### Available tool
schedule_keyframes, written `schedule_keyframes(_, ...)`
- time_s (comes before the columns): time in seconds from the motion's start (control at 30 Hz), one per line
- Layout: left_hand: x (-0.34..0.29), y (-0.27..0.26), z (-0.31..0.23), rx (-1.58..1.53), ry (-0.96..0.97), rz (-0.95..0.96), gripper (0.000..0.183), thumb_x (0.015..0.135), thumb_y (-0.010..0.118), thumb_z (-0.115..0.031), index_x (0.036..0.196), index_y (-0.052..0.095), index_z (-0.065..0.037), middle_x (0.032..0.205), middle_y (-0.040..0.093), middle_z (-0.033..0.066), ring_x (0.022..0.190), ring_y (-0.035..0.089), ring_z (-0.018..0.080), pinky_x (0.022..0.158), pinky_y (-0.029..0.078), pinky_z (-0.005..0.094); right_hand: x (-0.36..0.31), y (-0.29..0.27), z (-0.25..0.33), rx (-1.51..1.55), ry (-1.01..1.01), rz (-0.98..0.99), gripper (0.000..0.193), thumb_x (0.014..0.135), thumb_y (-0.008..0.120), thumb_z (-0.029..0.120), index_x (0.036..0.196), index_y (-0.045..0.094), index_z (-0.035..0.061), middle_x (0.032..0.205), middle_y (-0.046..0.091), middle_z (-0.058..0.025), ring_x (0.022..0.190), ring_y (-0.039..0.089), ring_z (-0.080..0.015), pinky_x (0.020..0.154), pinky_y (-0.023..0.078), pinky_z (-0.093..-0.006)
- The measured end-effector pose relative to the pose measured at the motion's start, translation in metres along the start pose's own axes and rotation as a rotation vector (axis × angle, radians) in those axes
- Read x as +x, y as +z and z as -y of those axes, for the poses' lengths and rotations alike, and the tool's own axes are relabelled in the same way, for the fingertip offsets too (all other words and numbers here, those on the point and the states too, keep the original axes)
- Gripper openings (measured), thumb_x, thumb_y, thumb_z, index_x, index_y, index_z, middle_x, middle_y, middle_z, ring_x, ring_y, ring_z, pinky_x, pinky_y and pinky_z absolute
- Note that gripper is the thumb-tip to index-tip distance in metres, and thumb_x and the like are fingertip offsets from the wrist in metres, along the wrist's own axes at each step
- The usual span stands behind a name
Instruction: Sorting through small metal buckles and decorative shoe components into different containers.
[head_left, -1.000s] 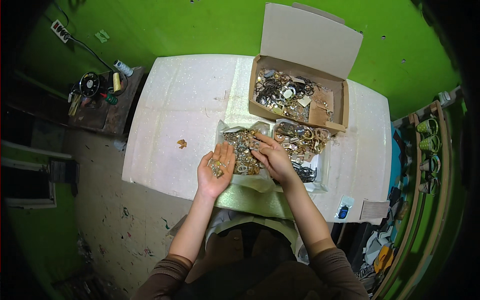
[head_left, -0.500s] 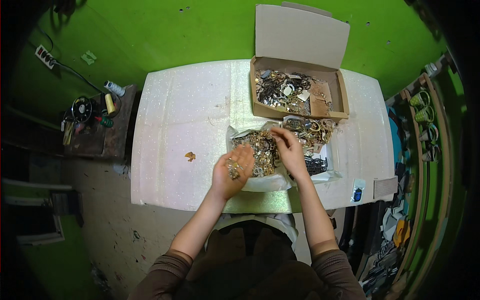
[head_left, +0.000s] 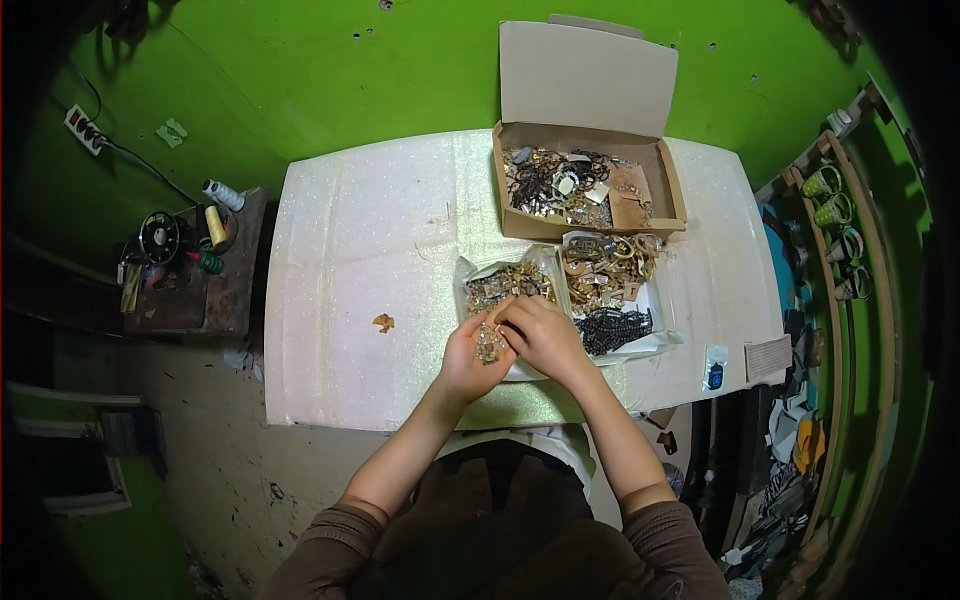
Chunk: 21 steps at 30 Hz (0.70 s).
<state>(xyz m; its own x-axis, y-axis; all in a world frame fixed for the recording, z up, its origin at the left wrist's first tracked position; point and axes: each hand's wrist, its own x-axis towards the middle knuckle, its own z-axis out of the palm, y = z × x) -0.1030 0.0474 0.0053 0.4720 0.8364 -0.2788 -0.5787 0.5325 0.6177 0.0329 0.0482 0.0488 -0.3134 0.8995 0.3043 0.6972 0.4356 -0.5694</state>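
My left hand (head_left: 474,362) is cupped palm up, cradling a small heap of gold and silver metal pieces (head_left: 490,345), too small to name one by one. Over its fingers my right hand (head_left: 543,338) is bent into a pinch; whatever its fingertips hold is hidden. Both hands are above the near side of a paper-lined tray (head_left: 462,272) of gold and silver metal fittings (head_left: 515,283). Right beside it, a second lined tray (head_left: 665,340) contains ring-shaped and metal fittings (head_left: 610,268) and a bunch of black pieces (head_left: 613,330).
Behind the trays an open cardboard box (head_left: 590,222) holds mixed metal bits. A brown scrap (head_left: 384,322) lies on the pale table (head_left: 340,250); a small blue-and-black item (head_left: 714,374) is at its right. At left, a side table (head_left: 190,305) carries thread spools. Shelves (head_left: 850,360) hold green shoes.
My right hand has moved from the far part of the tray toward me, down to my left palm. My left hand has shifted slightly right, and the two now touch or nearly touch.
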Motion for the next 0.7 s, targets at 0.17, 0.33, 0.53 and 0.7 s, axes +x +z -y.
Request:
schedule_keyframes(0.17, 0.000, -0.002, -0.005, -0.250, -0.083, 0.055, 0.040, 0.090, 0.025, -0.020, 0.122, 0.039, -0.001, 0.119, 0.046, 0.0102, 0.112, 0.041, 0.0177, 0.099, 0.027, 0.0320, 0.001, 0.001, -0.004, -0.057, -0.062, 0.020, 0.010, 0.072, 0.056, 0.014, 0.081, 0.057, 0.0087, 0.083, 0.056, -0.0041, 0.078, 0.054, -0.0227, 0.069, 0.044, -0.0336)
schedule_keyframes(0.33, -0.001, 0.009, -0.015, -0.601, -0.227, -0.013, 0.041, 0.090, 0.024, -0.021, 0.126, 0.036, -0.003, 0.122, 0.043, 0.0106, 0.116, 0.038, 0.0175, 0.099, 0.028, 0.0319, 0.000, -0.003, -0.012, 0.054, 0.078, -0.032, 0.009, 0.074, 0.055, 0.013, 0.080, 0.056, 0.0059, 0.081, 0.056, -0.0072, 0.079, 0.054, -0.0254, 0.069, 0.044, -0.0353)
schedule_keyframes(0.53, -0.003, 0.012, -0.023, -0.616, -0.281, 0.006, 0.041, 0.089, 0.030, -0.020, 0.125, 0.036, -0.003, 0.129, 0.039, 0.0122, 0.119, 0.035, 0.0212, 0.101, 0.025, 0.0329, 0.000, -0.005, -0.018, 0.606, 0.573, -0.136, 0.019, 0.084, 0.049, 0.012, 0.097, 0.057, 0.0018, 0.092, 0.059, -0.0080, 0.083, 0.056, -0.0158, 0.070, 0.045, -0.0281)
schedule_keyframes(0.7, -0.010, 0.020, -0.025, -0.783, -0.386, 0.122, 0.040, 0.088, 0.031, -0.019, 0.124, 0.037, -0.003, 0.131, 0.035, 0.0125, 0.121, 0.034, 0.0229, 0.101, 0.027, 0.0347, -0.010, 0.006, -0.045, 1.601, 0.836, -0.007, 0.025, 0.086, 0.041, 0.007, 0.108, 0.047, -0.0036, 0.105, 0.053, -0.0125, 0.092, 0.055, -0.0171, 0.082, 0.046, -0.0270)
